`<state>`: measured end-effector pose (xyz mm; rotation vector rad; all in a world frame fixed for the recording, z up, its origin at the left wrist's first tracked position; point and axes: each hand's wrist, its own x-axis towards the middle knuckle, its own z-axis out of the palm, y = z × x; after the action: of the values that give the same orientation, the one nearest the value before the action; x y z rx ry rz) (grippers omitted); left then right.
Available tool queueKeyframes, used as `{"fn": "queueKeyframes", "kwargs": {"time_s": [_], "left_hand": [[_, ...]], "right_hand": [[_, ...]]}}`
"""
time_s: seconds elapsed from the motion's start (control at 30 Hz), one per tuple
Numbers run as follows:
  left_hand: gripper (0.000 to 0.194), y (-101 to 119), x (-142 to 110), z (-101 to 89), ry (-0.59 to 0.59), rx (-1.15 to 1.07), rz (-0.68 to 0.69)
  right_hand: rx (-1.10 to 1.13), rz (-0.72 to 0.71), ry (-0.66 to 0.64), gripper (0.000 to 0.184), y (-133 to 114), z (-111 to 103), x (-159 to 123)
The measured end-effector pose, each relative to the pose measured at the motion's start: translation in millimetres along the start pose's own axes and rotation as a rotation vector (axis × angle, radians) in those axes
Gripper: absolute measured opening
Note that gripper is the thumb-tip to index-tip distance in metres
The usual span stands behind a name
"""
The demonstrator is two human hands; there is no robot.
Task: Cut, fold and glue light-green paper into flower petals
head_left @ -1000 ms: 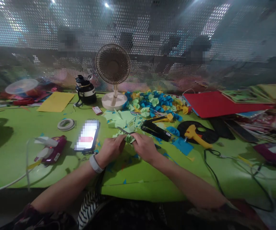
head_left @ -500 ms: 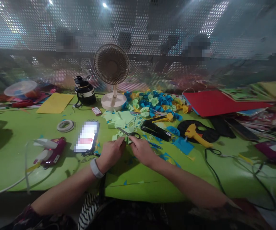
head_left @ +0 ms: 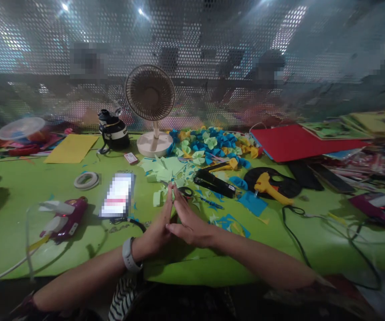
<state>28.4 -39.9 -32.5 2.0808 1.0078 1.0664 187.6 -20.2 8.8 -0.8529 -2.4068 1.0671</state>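
Observation:
My left hand (head_left: pixel 160 227) and my right hand (head_left: pixel 194 225) are raised over the green table (head_left: pixel 192 272), fingers stretched out and fingertips meeting. A sliver of light green shows between the fingers; whether they pinch a bit of paper there I cannot tell. Just beyond the fingertips lie scissors (head_left: pixel 186 191), partly hidden by the hands, and light green paper pieces (head_left: pixel 163 168). A black stapler (head_left: pixel 215 183) rests to the right of them. Blue paper scraps (head_left: pixel 234 225) are scattered beside my right forearm. Farther back is a heap of folded paper flowers (head_left: pixel 212 142) in blue, green and yellow.
A phone (head_left: pixel 117 196), a tape roll (head_left: pixel 87 180) and a purple power strip (head_left: pixel 68 218) lie on the left. Behind stand a fan (head_left: pixel 155 145) and a black bottle (head_left: pixel 113 133). A yellow glue gun (head_left: pixel 272 189) with its cord and red card sheets (head_left: pixel 306 142) are on the right.
Both hands were curled around a small green paper piece by the scissors. Now their fingers are straight, with the palms turned toward each other. The view has shifted slightly.

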Motion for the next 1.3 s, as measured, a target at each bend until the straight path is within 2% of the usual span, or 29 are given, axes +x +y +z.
{"fn": "queueKeyframes", "kwargs": {"time_s": [0.07,0.17,0.33,0.5,0.77,0.87,1.07,1.1,1.2,1.23,1.3], "left_hand": [[0.087,4.8,0.0,-1.3,-0.017,-0.077,-0.021],[0.077,5.0,6.1,-6.9,-0.025,-0.193,-0.100],[0.069,0.3,20.2,-13.4,0.066,-0.492,-0.328],[0.058,0.6,27.5,-14.3,0.117,-0.653,-0.425],[0.037,-4.6,30.7,-24.2,0.204,-0.390,-0.459],[0.036,-3.4,32.4,-26.5,0.227,-0.429,-0.456],[0.042,2.2,36.2,-34.6,0.271,-0.446,-0.476],[0.043,3.4,37.5,-38.5,0.286,-0.441,-0.464],[0.046,4.0,42.2,-55.9,0.457,-0.404,-0.395],[0.046,2.9,43.6,-62.7,0.465,-0.336,-0.408],[0.039,-1.1,45.2,-75.5,0.336,-0.043,-0.447]], "right_hand": [[0.003,0.002,-0.028,0.097,-1.0,0.1,0.5],[0.031,0.048,-0.015,0.088,2.3,-2.6,3.1],[0.055,0.171,0.191,0.063,16.2,-10.4,10.1],[-0.095,0.170,0.285,0.049,22.5,-15.7,13.6],[-0.244,0.148,0.426,0.025,19.7,-25.5,11.8],[-0.179,0.135,0.453,0.021,22.6,-30.7,12.8],[0.041,0.199,0.452,0.019,32.1,-36.0,16.3],[0.064,0.211,0.442,0.020,33.0,-37.3,16.5],[0.074,0.259,0.340,0.019,32.6,-42.8,15.7],[0.060,0.272,0.274,0.019,31.4,-44.9,15.0],[0.003,0.288,0.124,0.019,27.9,-49.3,13.2]]}}
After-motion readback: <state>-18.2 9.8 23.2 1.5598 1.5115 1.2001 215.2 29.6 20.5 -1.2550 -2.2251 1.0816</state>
